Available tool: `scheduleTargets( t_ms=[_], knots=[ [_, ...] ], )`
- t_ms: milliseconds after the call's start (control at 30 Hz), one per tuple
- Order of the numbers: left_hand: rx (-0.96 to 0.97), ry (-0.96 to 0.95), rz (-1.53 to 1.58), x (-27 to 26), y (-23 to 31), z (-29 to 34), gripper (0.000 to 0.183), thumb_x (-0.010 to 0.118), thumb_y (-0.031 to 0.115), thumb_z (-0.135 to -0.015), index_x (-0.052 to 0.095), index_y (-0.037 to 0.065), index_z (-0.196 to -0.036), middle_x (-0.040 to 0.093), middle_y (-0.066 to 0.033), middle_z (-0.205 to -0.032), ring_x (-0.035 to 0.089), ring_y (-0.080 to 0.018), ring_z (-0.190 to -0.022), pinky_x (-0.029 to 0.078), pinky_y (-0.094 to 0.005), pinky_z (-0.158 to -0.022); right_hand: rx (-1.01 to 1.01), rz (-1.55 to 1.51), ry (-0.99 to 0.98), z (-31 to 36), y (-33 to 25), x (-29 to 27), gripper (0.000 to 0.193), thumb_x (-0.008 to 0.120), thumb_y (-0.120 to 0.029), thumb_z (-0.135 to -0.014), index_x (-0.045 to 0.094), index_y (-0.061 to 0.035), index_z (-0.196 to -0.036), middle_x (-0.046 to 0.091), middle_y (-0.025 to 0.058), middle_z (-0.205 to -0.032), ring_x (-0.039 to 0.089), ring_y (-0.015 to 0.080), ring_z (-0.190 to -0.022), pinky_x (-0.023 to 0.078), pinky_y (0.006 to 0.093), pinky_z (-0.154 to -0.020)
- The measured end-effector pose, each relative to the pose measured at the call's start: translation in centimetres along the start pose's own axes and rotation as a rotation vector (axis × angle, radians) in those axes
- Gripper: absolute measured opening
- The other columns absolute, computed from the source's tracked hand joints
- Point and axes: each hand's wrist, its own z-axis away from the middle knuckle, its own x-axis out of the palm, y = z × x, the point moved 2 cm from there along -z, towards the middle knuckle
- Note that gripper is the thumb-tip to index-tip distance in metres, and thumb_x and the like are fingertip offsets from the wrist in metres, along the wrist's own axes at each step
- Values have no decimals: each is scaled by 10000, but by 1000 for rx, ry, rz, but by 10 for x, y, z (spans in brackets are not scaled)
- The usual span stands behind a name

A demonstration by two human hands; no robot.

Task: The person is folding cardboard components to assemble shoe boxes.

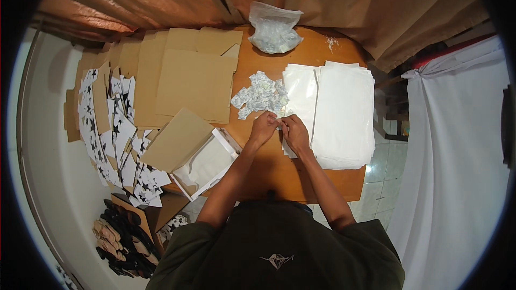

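My left hand (264,129) and my right hand (295,132) meet over the middle of the table, fingers closed and fingertips nearly touching. Between the fingertips shows a bit of a small pale sachet (279,124), mostly covered by the fingers. Just beyond them lies a loose heap of small white printed sachets (260,93). By my left forearm, an open white box (207,166) sits tilted at the table edge, with white paper inside and its brown lid raised. Close to my right hand is a stack of white paper sheets (344,115).
Flat brown cardboard pieces (196,83) overlap on the left. Beside them are white cut pieces with black stars (141,174). A clear plastic bag (275,29) of sachets stands at the back. Sandals (123,239) pile up at the lower left; a white curtain (446,145) hangs at right.
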Motion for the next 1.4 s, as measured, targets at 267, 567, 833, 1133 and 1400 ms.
scheduleTargets(
  t_ms=[267,567,833,1133,1400],
  knots=[
    [122,20,188,-54,23,87,173,706,113,-943,616,9,-1048,657,-52,-888,649,-110,-788,514,-264,-708,128,-367,-57,30,-62,-11,228,655,-159,-972,701,32,-1086,699,157,-939,676,223,-781,529,335,-729],
    [73,274,476,-128,-24,194,118,679,69,-952,597,34,-1028,661,-31,-859,667,-88,-778,503,-222,-645,43,-605,-333,64,-144,62,194,672,-128,-960,696,29,-1071,707,99,-823,661,136,-730,522,291,-656],
    [-24,562,626,-168,-83,267,110,689,19,-926,596,8,-983,676,-55,-785,655,-104,-677,490,-237,-578,-134,-483,-614,96,-210,122,196,660,-135,-964,687,33,-1062,720,104,-837,696,150,-750,541,282,-669],
    [-97,538,606,-185,-125,270,158,707,97,-922,621,24,-1033,704,-72,-852,689,-121,-765,538,-263,-570,-197,-319,-678,90,-217,163,209,684,-116,-947,687,37,-1089,730,99,-863,692,147,-768,555,300,-710],
    [20,762,154,-212,-117,257,223,724,104,-881,627,24,-1064,702,-142,-1036,711,-252,-906,567,-382,-733,-374,-50,-549,66,-200,172,263,690,-106,-909,683,26,-1137,715,216,-1080,716,325,-939,573,410,-793]
  ],
)
